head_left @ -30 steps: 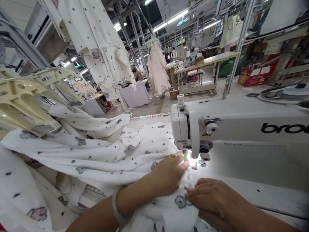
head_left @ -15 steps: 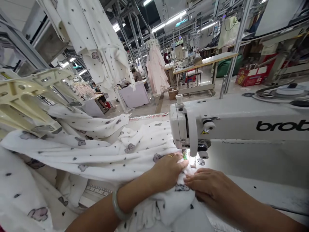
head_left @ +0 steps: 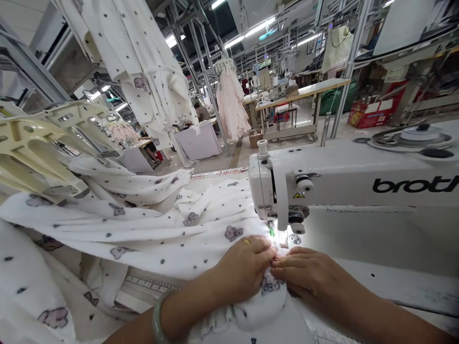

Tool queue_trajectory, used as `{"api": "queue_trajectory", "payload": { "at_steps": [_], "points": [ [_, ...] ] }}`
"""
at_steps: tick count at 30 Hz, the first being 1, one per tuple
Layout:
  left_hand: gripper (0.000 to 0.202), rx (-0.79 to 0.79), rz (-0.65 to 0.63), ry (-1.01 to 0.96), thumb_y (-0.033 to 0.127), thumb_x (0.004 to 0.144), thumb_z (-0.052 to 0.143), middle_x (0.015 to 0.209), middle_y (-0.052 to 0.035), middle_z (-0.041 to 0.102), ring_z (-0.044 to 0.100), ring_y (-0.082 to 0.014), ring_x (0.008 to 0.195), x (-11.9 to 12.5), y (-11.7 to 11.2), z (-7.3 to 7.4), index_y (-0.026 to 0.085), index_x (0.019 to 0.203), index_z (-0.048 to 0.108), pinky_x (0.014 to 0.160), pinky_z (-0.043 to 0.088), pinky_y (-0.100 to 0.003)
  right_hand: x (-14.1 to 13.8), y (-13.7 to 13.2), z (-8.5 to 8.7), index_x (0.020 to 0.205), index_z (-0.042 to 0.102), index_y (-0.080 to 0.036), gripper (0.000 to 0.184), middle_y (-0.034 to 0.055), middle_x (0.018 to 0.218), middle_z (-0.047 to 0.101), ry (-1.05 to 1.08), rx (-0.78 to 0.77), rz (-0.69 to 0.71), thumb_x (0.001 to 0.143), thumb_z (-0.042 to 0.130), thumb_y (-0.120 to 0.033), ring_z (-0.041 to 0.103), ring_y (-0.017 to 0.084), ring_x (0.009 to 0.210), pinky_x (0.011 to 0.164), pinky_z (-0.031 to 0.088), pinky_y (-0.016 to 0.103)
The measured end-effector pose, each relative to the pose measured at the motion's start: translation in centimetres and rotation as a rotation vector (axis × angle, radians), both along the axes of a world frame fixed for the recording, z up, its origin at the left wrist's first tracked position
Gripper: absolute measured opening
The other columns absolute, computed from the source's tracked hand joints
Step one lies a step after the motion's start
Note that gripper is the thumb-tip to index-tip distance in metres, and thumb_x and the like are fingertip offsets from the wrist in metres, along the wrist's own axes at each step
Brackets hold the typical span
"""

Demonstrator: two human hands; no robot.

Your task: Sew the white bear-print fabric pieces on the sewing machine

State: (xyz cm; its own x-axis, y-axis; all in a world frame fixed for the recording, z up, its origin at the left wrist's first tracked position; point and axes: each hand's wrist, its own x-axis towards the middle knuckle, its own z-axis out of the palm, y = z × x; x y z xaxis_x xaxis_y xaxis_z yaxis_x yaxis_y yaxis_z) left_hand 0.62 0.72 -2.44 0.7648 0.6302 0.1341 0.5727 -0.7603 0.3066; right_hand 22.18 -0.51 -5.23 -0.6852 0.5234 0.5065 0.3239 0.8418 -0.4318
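Low centre-right, my right hand [head_left: 311, 274] pinches the white animal-print fabric [head_left: 211, 243]; my left hand [head_left: 245, 267] rests on it (gripping, I can't tell), likely keeping it flat beside the white metal sewing machine [head_left: 337, 174].

White metal sewing machine [head_left: 333, 167] cropped at right edge; white animal-printed cloth [head_left: 208, 229] partly hidden under bare left hand [head_left: 245, 267].

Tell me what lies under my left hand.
Under your left hand is white fabric printed with gray animals and small dark marks. The hand covers the part directly beneath, so any print there cannot be seen.
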Motion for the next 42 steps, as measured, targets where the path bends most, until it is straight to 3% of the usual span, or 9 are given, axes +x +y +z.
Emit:
{"api": "queue_trajectory", "payload": {
  "at_steps": [5,12,16,19,23,29,33,37,42],
  "points": [
    [0.033,0.020,-0.044,0.007,0.013,0.100,0.044,0.131,-0.0146,0.067,0.060,-0.0255,0.127,0.0,1.3,-0.1,0.013,0.127,0.063,0.113,0.047,-0.041,0.1,0.4,-0.4,0.089,0.072,-0.022,0.034,0.0028,0.080,0.075,-0.026,-0.010,-0.067,0.104,0.044,-0.011,0.070,0.018,0.071,0.084,0.054,0.034],
    [0.018,0.000,0.011,0.125,0.015,0.102,0.046,0.111,-0.0109,0.069,0.064,-0.0245,0.108,0.3,4.4,-0.3,0.016,0.114,0.059,0.098,0.051,-0.038,-0.1,2.3,-0.4,0.088,0.073,-0.023,0.033,0.0046,0.095,0.079,-0.002,-0.016,-0.137,0.103,0.044,-0.018,0.074,0.023,0.090,0.081,0.056,0.034],
    [0.016,-0.039,0.042,0.104,0.019,0.104,0.045,0.111,-0.0107,0.069,0.063,-0.0250,0.107,0.4,2.4,1.2,0.016,0.108,0.061,0.102,0.049,-0.042,0.2,2.1,-0.3,0.101,0.075,-0.023,0.033,0.0059,0.103,0.078,0.016,-0.016,-0.144,0.105,0.043,-0.021,0.073,0.023,0.099,0.087,0.056,0.036],
    [0.020,-0.085,0.168,-0.013,0.034,0.102,0.055,0.109,-0.0098,0.068,0.061,-0.0273,0.107,0.5,-0.2,1.7,0.018,0.109,0.062,0.099,0.050,-0.045,0.6,1.7,-0.2,0.104,0.071,-0.022,0.028,0.0070,0.106,0.076,-0.008,-0.012,-0.209,0.104,0.043,-0.021,0.071,0.023,0.097,0.085,0.056,0.037],
    [0.020,-0.101,0.233,-0.211,0.032,0.092,0.063,0.108,-0.0094,0.067,0.061,-0.0268,0.105,0.2,-1.5,0.1,0.019,0.106,0.061,0.097,0.050,-0.044,0.9,1.7,-0.1,0.095,0.060,-0.020,0.015,0.0052,0.089,0.069,-0.065,-0.013,-0.293,0.098,0.046,-0.015,0.067,0.023,0.084,0.069,0.054,0.034],
    [0.012,-0.101,0.110,-0.339,0.024,0.092,0.048,0.100,-0.0099,0.069,0.063,-0.0231,0.097,-1.6,2.1,-2.0,0.019,0.097,0.059,0.091,0.052,-0.037,0.3,2.3,-0.8,0.093,0.062,-0.019,0.026,0.0067,0.090,0.067,-0.112,0.172,-0.192,0.098,0.040,-0.007,0.063,0.022,0.083,0.075,0.052,0.037],
    [0.018,-0.141,0.029,-0.249,0.025,0.098,0.044,0.100,-0.0091,0.071,0.065,-0.0222,0.095,-2.5,4.6,-0.9,0.018,0.099,0.060,0.089,0.052,-0.035,0.1,2.3,-1.8,0.097,0.067,-0.014,0.035,0.0111,0.092,0.068,-0.149,0.369,-0.117,0.096,0.036,0.001,0.060,0.027,0.089,0.093,0.048,0.049],
    [0.033,-0.125,0.051,-0.151,0.032,0.105,0.039,0.081,-0.0041,0.067,0.062,-0.0193,0.078,-2.0,4.4,1.6,0.019,0.083,0.059,0.079,0.050,-0.032,0.7,2.0,-1.6,0.101,0.069,-0.013,0.031,0.0091,0.091,0.067,-0.183,0.425,-0.042,0.096,0.042,0.001,0.058,0.026,0.089,0.100,0.043,0.049],
    [0.030,0.051,0.135,-0.067,0.026,0.107,0.039,0.088,-0.0049,0.070,0.062,-0.0207,0.087,-0.1,1.6,2.5,0.019,0.089,0.061,0.088,0.046,-0.036,1.7,1.5,0.5,0.096,0.067,-0.019,0.022,0.0026,0.084,0.060,-0.256,0.102,-0.012,0.102,0.048,-0.011,0.054,0.020,0.080,0.083,0.043,0.038]
  ]
}}
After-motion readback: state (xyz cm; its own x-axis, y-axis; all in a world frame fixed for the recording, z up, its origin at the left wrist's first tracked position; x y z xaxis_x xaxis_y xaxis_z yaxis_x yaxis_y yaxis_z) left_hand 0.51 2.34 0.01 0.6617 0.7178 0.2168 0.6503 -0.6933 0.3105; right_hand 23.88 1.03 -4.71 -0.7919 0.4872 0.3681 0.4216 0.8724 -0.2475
